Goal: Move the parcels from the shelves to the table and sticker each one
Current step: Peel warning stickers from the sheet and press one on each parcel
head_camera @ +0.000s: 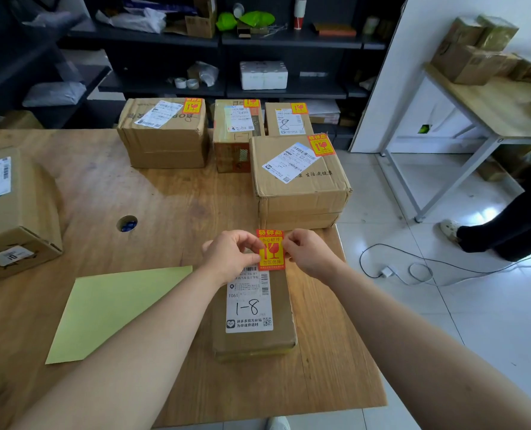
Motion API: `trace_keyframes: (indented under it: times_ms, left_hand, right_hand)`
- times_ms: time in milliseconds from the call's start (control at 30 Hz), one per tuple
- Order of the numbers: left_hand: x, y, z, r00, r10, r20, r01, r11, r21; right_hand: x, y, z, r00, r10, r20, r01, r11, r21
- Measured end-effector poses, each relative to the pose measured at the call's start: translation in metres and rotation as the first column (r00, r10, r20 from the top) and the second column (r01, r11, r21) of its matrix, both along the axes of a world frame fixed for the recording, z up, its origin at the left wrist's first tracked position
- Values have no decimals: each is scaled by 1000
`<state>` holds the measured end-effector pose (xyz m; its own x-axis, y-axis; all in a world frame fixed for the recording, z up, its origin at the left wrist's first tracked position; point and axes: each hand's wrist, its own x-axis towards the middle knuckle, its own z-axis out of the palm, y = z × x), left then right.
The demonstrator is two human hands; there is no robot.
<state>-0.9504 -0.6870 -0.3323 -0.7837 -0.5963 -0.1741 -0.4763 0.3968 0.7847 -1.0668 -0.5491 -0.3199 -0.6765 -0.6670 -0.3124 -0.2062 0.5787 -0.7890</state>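
A flat brown parcel (pixel 281 308) with a white label marked "1-8" lies on the wooden table (pixel 165 193) in front of me. A red and yellow fragile sticker (pixel 270 251) is held over the parcel's far end. My left hand (pixel 230 254) pinches its left edge and my right hand (pixel 309 254) pinches its right edge. Several cardboard parcels with the same sticker stand at the table's far side: a big one (pixel 165 133), two smaller ones (pixel 237 131) (pixel 287 119) and one nearer on the right (pixel 298 178). A parcel (pixel 13 212) without a sticker in view stands at the left edge.
A yellow-green backing sheet (pixel 115 311) lies left of the parcel. A round cable hole (pixel 127 223) is in the table. Dark shelves (pixel 214 41) behind hold bags, boxes and a foam box (pixel 263 74). A side table (pixel 490 100) with boxes, a person's legs (pixel 512 225) and floor cables (pixel 413 268) are on the right.
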Motion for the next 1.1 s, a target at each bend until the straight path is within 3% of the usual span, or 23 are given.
trace_keyframes:
  times_ms: [1100]
  left_hand:
    - [-5,8,9,984,-63,169,99,971,-215]
  right_hand:
    - [-4,-9,-10,999,-10,-39,14,994,106]
